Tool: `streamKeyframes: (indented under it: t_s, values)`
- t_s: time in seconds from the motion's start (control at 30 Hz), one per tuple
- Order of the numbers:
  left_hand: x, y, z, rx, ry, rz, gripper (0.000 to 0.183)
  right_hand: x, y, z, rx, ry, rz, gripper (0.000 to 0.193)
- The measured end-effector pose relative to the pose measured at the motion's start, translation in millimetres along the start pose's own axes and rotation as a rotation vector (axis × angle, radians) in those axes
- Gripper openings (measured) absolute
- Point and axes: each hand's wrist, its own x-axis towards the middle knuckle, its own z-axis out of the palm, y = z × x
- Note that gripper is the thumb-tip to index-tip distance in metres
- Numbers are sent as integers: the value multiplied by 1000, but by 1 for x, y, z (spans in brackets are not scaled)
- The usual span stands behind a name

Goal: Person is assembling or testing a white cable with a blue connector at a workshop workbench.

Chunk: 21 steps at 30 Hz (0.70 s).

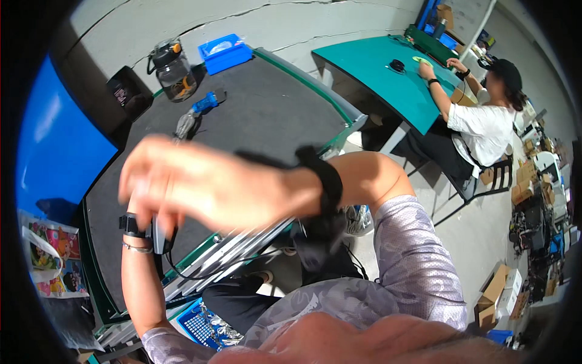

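My right hand (206, 188), smeared by motion, reaches across above the dark table mat. Its fingers curl downward over my left hand, and I cannot make out whether they hold anything. Most of my left hand (134, 203) is hidden behind it; only the part by the wrist shows, with a black band and a bracelet. Close to that wrist is a slim grey object (160, 235) with a black cord near it; I cannot tell what it is or whether it is held. Beyond both hands, a cable with a blue connector (207, 102) and a bundled grey lead lies on the mat.
A clear bottle (173, 73) and a blue bin (225, 53) stand along the table's far edge. At left is a blue panel (60, 139). A blue basket (203, 324) of cables sits below. Another person (485, 121) works at a green table (370, 64).
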Motion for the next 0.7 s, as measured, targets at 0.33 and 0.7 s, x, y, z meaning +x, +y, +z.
streamKeyframes:
  t_s: [0.33, 0.7]
  values:
    - [16, 13, 15, -22, 230, 59, 31, -51, -41, 76, 398, -86, 321, 19]
    - [11, -1, 6, -15, 225, 77, 32, -125, -23, 92, -85, 22, 223, 32]
